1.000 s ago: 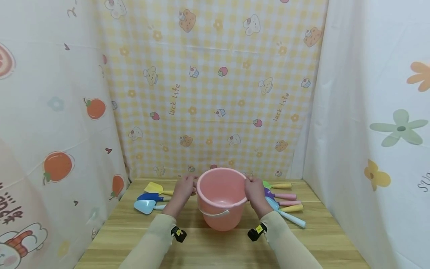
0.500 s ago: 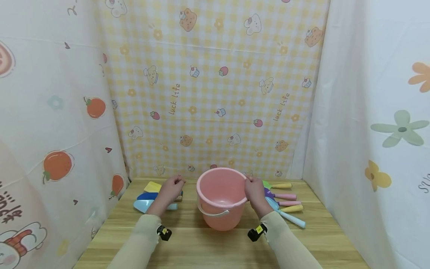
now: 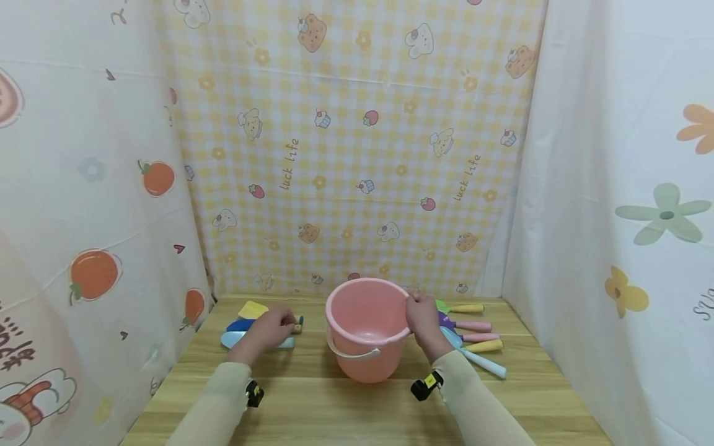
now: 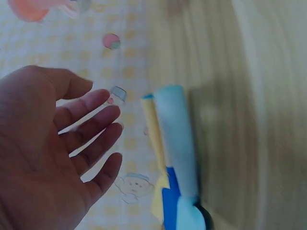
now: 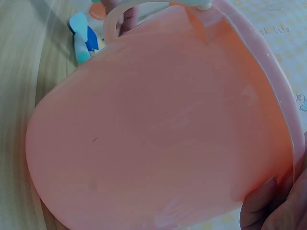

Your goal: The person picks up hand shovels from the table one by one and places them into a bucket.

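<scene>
Smooth pink plastic bucket (image 3: 366,328), matt wood-grain table (image 3: 334,409), thin printed cloth backdrop (image 3: 357,155).

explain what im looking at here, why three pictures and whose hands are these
These are a person's two bare hands, filmed by three cameras at once. The wide picture comes from a camera on the head, looking down at a wooden table. The other two come from cameras strapped to each wrist. The right hand grips the rim of a pink bucket standing on the table; its wrist camera shows the bucket's side close up. The left hand hangs open over a few toy shovels left of the bucket and holds nothing. More toy shovels with coloured handles lie on the right side.
</scene>
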Action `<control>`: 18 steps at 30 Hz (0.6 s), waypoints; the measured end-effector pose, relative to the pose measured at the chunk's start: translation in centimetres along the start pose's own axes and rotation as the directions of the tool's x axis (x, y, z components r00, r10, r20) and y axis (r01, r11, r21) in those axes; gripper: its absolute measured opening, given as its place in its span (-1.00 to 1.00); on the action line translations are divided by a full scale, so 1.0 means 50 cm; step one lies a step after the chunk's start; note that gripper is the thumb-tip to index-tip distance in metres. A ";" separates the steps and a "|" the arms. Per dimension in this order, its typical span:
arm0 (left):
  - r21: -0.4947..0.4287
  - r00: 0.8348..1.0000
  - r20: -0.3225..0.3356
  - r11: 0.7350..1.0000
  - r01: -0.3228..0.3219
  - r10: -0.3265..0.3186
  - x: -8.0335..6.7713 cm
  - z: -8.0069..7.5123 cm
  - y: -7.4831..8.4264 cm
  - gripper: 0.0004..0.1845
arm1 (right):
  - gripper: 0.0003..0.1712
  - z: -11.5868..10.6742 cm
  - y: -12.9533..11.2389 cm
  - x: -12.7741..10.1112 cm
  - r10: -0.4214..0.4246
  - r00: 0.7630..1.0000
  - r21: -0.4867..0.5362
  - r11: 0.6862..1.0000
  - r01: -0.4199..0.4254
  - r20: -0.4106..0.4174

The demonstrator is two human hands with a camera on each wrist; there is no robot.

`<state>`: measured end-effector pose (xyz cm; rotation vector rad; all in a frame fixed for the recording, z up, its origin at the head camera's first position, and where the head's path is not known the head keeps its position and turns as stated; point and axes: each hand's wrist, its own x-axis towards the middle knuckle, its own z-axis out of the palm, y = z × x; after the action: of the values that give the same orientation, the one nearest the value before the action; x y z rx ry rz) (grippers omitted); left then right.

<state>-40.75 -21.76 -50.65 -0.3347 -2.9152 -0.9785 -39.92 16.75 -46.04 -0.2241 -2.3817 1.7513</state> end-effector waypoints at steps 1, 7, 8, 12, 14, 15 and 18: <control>0.015 1.000 0.012 1.000 -0.005 0.005 -0.002 0.001 -0.005 -0.84 | -0.40 0.000 -0.001 0.000 -0.002 1.000 0.000 1.000 0.002 0.000; 0.060 0.997 0.069 0.998 -0.022 0.018 -0.008 0.015 -0.039 -0.78 | -0.40 -0.002 -0.005 -0.003 0.007 1.000 0.009 1.000 -0.007 0.009; 0.060 0.997 0.075 0.998 -0.024 0.019 -0.007 0.019 -0.046 -0.76 | -0.40 -0.003 -0.005 -0.003 0.009 1.000 0.010 1.000 -0.009 0.011; 0.070 0.996 0.085 0.997 -0.029 0.023 -0.005 0.033 -0.064 -0.77 | -0.40 -0.002 -0.003 -0.003 0.004 1.000 0.011 1.000 -0.004 0.005; 0.085 0.996 0.086 0.996 -0.035 0.027 -0.005 0.037 -0.068 -0.78 | -0.41 -0.002 0.000 -0.002 -0.001 1.000 0.007 1.000 0.001 0.001; 0.089 0.996 0.087 0.995 -0.035 0.028 -0.006 0.038 -0.068 -0.78 | -0.41 -0.001 0.001 -0.001 -0.001 1.000 0.004 1.000 0.001 0.000; 0.108 0.995 0.093 0.993 -0.039 0.029 -0.005 0.041 -0.069 -0.76 | -0.41 -0.001 0.002 0.000 0.004 1.000 -0.004 1.000 -0.004 -0.005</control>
<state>-41.21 -23.29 -54.35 -0.4327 -3.0185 -0.8148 -39.89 16.85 -46.11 -0.2332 -2.3829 1.7461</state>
